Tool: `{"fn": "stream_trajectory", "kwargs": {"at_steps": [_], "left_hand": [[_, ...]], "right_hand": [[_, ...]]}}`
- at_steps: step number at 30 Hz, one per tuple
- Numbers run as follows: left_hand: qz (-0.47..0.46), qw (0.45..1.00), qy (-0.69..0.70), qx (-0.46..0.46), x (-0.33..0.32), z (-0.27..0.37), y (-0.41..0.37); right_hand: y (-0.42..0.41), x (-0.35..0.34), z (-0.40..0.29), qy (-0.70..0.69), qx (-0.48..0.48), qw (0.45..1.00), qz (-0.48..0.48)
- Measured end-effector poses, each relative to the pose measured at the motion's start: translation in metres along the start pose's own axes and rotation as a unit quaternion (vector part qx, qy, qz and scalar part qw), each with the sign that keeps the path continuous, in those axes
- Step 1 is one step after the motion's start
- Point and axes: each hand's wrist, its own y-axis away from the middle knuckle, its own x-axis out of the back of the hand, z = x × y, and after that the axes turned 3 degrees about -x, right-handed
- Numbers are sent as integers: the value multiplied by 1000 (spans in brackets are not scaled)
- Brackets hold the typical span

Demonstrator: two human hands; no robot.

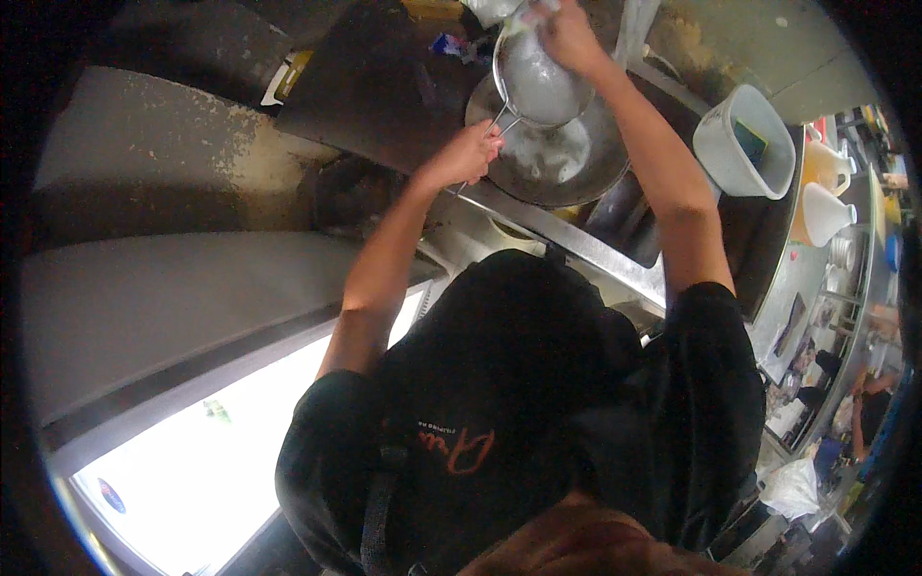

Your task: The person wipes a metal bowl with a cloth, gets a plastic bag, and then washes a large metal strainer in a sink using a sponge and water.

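My left hand grips the thin wire handle of a round metal strainer, which is tilted above a wide metal wok. At the strainer's upper edge is my right hand, blurred and bent over the mesh. Something pale shows by its fingers, too smeared to name. White foam or cloudy liquid lies in the bottom of the wok. The strainer hides part of the wok's far side.
Right of my forearm stands a white plastic tub with a green and yellow sponge inside. Beyond it are plastic jugs. A metal counter edge runs before me, and a lit white chest or cooler is at left. Another person is far right.
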Motion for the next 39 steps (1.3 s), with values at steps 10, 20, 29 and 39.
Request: {"fn": "stream_trajectory", "kwargs": {"at_steps": [10, 20, 29, 39], "left_hand": [[-29, 994, 102, 34, 13, -5, 6], [-5, 957, 290, 25, 12, 6, -6], [-106, 981, 146, 66, -13, -2, 12], [-76, 989, 117, 55, -41, -23, -32]], "right_hand": [[34, 16, -43, -104, 117, 984, -80], [106, 36, -40, -93, -7, 995, -42], [152, 57, 59, -190, -506, 836, -98], [110, 259, 186, 97, -290, 952, -16]]}}
